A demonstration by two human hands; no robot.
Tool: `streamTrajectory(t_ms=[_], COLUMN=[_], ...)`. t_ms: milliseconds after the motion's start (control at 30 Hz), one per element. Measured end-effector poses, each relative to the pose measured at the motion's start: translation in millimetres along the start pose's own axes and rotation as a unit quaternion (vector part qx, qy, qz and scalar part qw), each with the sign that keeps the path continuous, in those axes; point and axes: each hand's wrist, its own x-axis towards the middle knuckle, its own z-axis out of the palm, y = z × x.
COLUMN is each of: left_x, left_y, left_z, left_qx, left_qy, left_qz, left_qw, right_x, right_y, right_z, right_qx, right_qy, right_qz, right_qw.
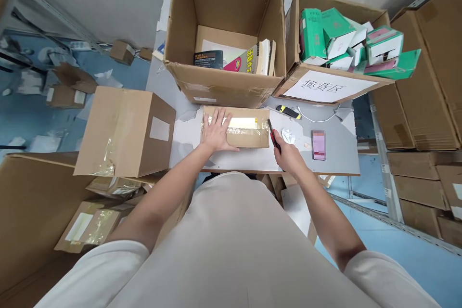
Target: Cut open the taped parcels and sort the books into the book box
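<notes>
A small taped cardboard box (249, 139) with a pale label lies lengthwise on the white table (339, 149). Spread flat on its left part is my left hand (215, 132), fingers apart, pressing on the top. My right hand (288, 156) is closed round a red and black box cutter (273, 135). The cutter's tip is at the box's right end; whether the blade touches the cardboard I cannot tell. Right of the cutter lies a crumpled white scrap (288, 135). Behind it rests a yellow and black utility knife (288, 111).
An open carton (231, 84) with books stands behind the small box. Beside it, another carton (332, 91) holds green and white boxes. A phone (318, 145) lies at the right. On the left, a closed carton (115, 130) stands above a large box (32, 211) of parcels.
</notes>
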Motion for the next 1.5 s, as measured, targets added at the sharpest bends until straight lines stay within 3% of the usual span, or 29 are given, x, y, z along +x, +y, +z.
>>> streamTrajectory(t_ms=[300,800,967,1067,1167,1233,1333,1400,1500], left_x=[-1,-3,-4,-4,-10,-23,-52,-71,-86], left_y=[-2,0,2,2,0,-4,-19,-32,-48], left_z=[3,4,3,3,2,2,15,31,55], left_qx=[-0.029,-0.001,0.011,0.008,-0.009,-0.027,-0.092,-0.184,-0.342], left_qy=[-0.007,-0.010,-0.012,-0.004,0.023,0.053,0.127,0.160,0.100], left_qz=[-0.010,-0.019,-0.016,-0.004,0.021,0.020,-0.052,-0.139,-0.169], left_qw=[1.000,1.000,1.000,1.000,0.999,0.998,0.986,0.960,0.919], right_x=[-10,-53,-75,-86,-78,-57,-17,6,26], right_y=[-16,-30,-25,-8,18,33,42,39,32], right_z=[-8,1,8,22,49,72,103,115,119], right_qx=[-0.082,-0.056,-0.021,0.061,0.204,0.324,0.455,0.505,0.516], right_qy=[-0.050,-0.091,-0.064,-0.015,0.082,0.135,0.164,0.165,0.160], right_qz=[0.010,0.048,0.074,0.088,0.093,0.065,0.046,0.037,0.013], right_qw=[0.995,0.993,0.995,0.994,0.971,0.934,0.874,0.846,0.841])
